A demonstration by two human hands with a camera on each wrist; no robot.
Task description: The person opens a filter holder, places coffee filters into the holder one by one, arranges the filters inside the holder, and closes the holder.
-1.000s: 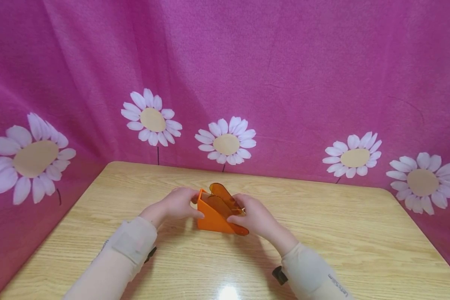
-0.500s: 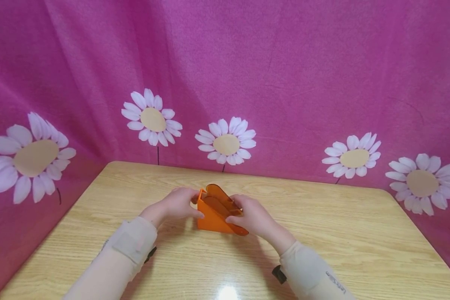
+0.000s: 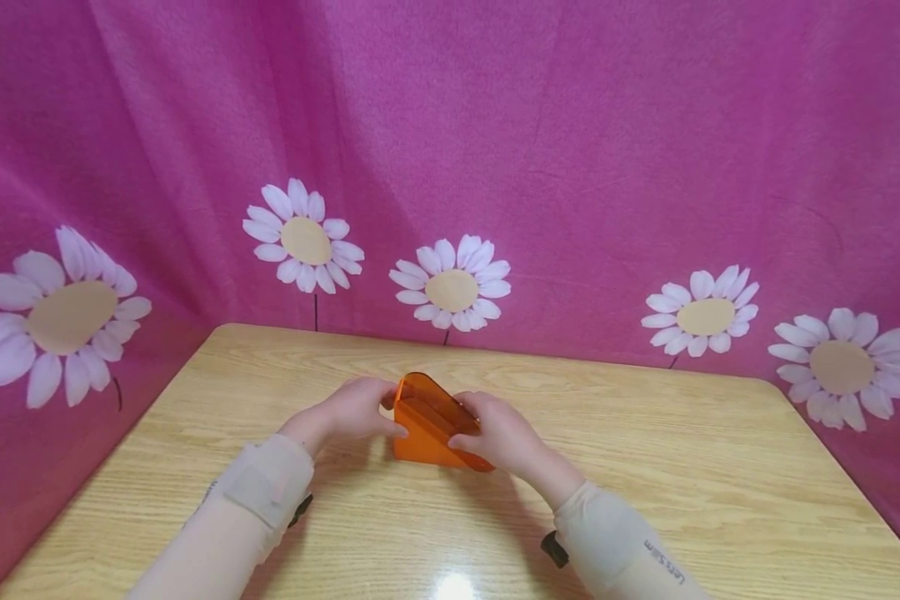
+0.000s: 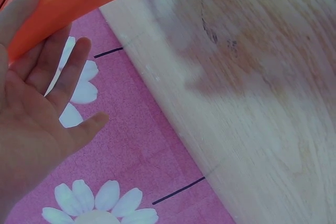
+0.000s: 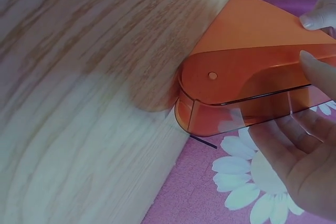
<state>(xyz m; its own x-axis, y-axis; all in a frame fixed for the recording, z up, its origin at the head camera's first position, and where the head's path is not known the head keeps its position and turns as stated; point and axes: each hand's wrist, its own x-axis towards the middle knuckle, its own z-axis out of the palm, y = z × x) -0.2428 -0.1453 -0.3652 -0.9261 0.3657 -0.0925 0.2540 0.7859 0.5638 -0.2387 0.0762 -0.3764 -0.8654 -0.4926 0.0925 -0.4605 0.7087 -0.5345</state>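
Near the middle of the table stands a wedge-shaped opaque orange case (image 3: 420,437), with a see-through orange cover (image 3: 429,389) joined at its low right end by a round pivot. My left hand (image 3: 356,408) grips the tall left end, thumb on the near face, fingers mostly hidden behind; the left wrist view shows the case (image 4: 73,9) between thumb and fingers. On the sloping side, my right hand (image 3: 502,429) holds the cover between thumb and fingers. From the right wrist, the cover (image 5: 220,80) overlaps the case (image 5: 252,22), its rounded end close to the tabletop.
The wooden table (image 3: 270,517) has rounded back corners. Behind it and to the left hangs a magenta cloth (image 3: 570,167) printed with large white daisies. Both forearms wear pale sleeves (image 3: 607,533) with a dark device at each wrist.
My right hand has moved slightly left, swinging the cover down over the case, and the gap at the tall end has narrowed. The left hand and case have hardly moved.
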